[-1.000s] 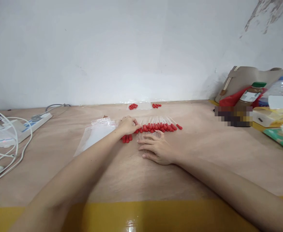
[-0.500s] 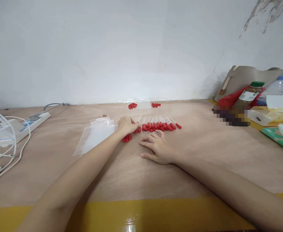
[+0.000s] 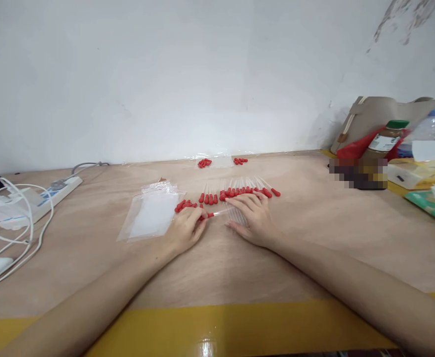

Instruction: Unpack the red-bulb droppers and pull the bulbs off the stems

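My left hand (image 3: 188,227) is closed on a glass dropper (image 3: 220,212), its fingers pinching the red rubber bulb while the clear tube points right. Under and beside my right hand (image 3: 256,218) lie more clear tubes. That hand has its fingers stretched over them and its thumb apart; the held dropper's tip reaches toward the gap. Behind both hands, several droppers (image 3: 245,190) lie in a row, red bulbs toward me and tubes toward the wall. More red bulbs (image 3: 185,204) are bunched just beyond my left hand. Left of it is a stack of clear plastic bags (image 3: 152,213).
Near the wall lie two small groups of red bulbs (image 3: 204,163) with clear plastic. On the left are a power strip (image 3: 63,194) and white cables (image 3: 31,218). At right stand a green-capped bottle (image 3: 384,141), a bag (image 3: 381,114) and tissue packs (image 3: 431,206).
My left hand has come back from the row toward me, now with a dropper in it. My right hand has shifted slightly right and up, its fingers over the row's bulbs.
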`<state>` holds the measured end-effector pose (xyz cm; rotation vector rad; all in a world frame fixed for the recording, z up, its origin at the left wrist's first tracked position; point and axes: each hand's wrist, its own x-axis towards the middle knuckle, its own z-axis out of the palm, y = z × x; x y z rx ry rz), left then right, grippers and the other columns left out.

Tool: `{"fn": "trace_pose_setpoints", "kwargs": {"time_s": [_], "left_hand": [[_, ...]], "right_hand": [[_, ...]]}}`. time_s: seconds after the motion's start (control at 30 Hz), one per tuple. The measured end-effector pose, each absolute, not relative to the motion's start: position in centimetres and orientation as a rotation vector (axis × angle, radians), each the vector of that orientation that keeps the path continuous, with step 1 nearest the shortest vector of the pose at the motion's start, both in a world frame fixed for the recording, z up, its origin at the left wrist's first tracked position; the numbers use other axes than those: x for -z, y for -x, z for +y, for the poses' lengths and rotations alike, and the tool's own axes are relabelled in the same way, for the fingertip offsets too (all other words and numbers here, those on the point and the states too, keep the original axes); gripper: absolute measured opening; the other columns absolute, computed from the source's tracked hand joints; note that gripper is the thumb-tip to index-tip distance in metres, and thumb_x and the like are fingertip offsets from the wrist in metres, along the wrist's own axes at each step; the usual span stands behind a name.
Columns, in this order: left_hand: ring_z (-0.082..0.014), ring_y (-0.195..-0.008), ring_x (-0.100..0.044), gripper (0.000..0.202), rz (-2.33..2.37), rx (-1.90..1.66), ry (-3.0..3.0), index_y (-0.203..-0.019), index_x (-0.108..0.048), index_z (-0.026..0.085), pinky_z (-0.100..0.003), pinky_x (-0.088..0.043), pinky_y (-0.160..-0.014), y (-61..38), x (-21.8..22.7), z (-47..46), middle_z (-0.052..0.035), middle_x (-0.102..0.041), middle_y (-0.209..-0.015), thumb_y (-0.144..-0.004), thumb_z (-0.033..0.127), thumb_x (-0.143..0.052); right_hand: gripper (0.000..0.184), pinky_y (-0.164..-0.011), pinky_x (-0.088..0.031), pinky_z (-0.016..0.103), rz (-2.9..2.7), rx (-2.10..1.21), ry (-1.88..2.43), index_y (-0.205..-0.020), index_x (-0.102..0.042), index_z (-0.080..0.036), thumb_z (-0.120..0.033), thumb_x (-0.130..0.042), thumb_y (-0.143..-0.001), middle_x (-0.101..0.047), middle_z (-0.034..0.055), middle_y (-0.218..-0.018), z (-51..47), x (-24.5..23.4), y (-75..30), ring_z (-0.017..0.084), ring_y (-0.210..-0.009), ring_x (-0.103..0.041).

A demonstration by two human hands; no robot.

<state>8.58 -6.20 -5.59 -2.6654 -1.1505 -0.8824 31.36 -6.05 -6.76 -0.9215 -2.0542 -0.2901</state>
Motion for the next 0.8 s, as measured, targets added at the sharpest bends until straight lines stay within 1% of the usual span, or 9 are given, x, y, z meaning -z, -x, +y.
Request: {"fn": "trace_pose_setpoints", "kwargs": {"time_s": [0.1,0.2,0.27,0.37,0.43,0.5,0.6,0.8], "left_hand": [[-0.016,-0.08,-0.058,0.009,-1.114,0.987,2.643,-0.092,-0.051,0.018,-0.029,-0.046,-0.072,-9.0,6.8,-6.1,-0.0036,-0.062,-0.084,-0.085,0.024,-0.047],[-0.0153,-0.082,-0.058,0.013,-1.009,1.047,2.666,-0.097,-0.052,0.019,-0.029,-0.046,-0.075,-9.4,6.9,-5.9,-0.003,-0.064,-0.087,-0.086,0.023,-0.048],[-0.0152,-0.084,-0.058,0.016,-0.961,1.048,2.689,-0.102,-0.053,0.019,-0.03,-0.045,-0.078,-9.5,6.7,-5.9,-0.003,-0.065,-0.089,-0.086,0.022,-0.049],[-0.0173,-0.096,-0.055,0.023,-0.94,0.998,2.69,-0.107,-0.055,0.019,-0.034,-0.041,-0.086,-9.7,6.2,-5.9,-0.0046,-0.064,-0.102,-0.085,0.026,-0.052],[-0.0187,-0.1,-0.052,0.022,-0.933,0.944,2.674,-0.104,-0.058,0.022,-0.036,-0.038,-0.088,-9.8,6.0,-6.0,-0.0033,-0.063,-0.106,-0.085,0.03,-0.053],[-0.0183,-0.097,-0.053,0.017,-0.932,0.889,2.67,-0.097,-0.061,0.023,-0.037,-0.036,-0.087,-9.9,5.8,-6.0,-0.0007,-0.066,-0.101,-0.086,0.03,-0.052],[-0.0173,-0.088,-0.054,0.016,-0.946,0.823,2.681,-0.089,-0.063,0.023,-0.038,-0.032,-0.087,-9.8,5.6,-6.2,0.0011,-0.069,-0.089,-0.087,0.031,-0.05],[-0.0154,-0.084,-0.054,0.016,-0.92,0.829,2.685,-0.081,-0.062,0.021,-0.036,-0.031,-0.085,-9.4,5.7,-6.3,0.0015,-0.068,-0.08,-0.086,0.03,-0.05]], "right_hand": [[0.028,-0.097,-0.019,0.042,-2.124,0.35,0.858,-0.106,-0.06,-0.023,-0.038,-0.051,-0.085,-0.067,0.002,-0.09,-5.9,7.1,-31.3,0.017,-0.091,-0.053],[0.021,-0.094,-0.02,0.041,-2.162,0.386,0.825,-0.098,-0.064,-0.024,-0.035,-0.05,-0.086,-0.066,-0.0009,-0.074,-5.7,7.3,-31.2,0.015,-0.082,-0.052],[0.02,-0.093,-0.02,0.041,-2.188,0.393,0.812,-0.094,-0.065,-0.024,-0.032,-0.048,-0.087,-0.064,-0.0015,-0.069,-5.6,7.3,-31.2,0.014,-0.078,-0.05],[0.021,-0.093,-0.021,0.041,-2.2,0.395,0.797,-0.091,-0.066,-0.024,-0.031,-0.047,-0.087,-0.062,-0.0016,-0.065,-5.6,7.2,-31.1,0.013,-0.075,-0.048],[0.02,-0.092,-0.02,0.041,-2.197,0.399,0.784,-0.089,-0.066,-0.024,-0.031,-0.047,-0.087,-0.061,-0.0016,-0.064,-5.7,7.1,-31.1,0.013,-0.073,-0.047],[0.02,-0.092,-0.02,0.041,-2.2,0.401,0.768,-0.086,-0.067,-0.024,-0.03,-0.048,-0.087,-0.06,-0.002,-0.061,-5.8,7.0,-31.2,0.013,-0.072,-0.045],[0.02,-0.09,-0.02,0.039,-2.213,0.395,0.739,-0.08,-0.067,-0.024,-0.029,-0.048,-0.087,-0.059,-0.0028,-0.058,-6.0,6.9,-31.3,0.012,-0.068,-0.043],[0.02,-0.087,-0.021,0.038,-2.232,0.403,0.706,-0.077,-0.066,-0.024,-0.027,-0.048,-0.086,-0.058,-0.0033,-0.056,-6.1,7.0,-31.4,0.011,-0.065,-0.04]]}}
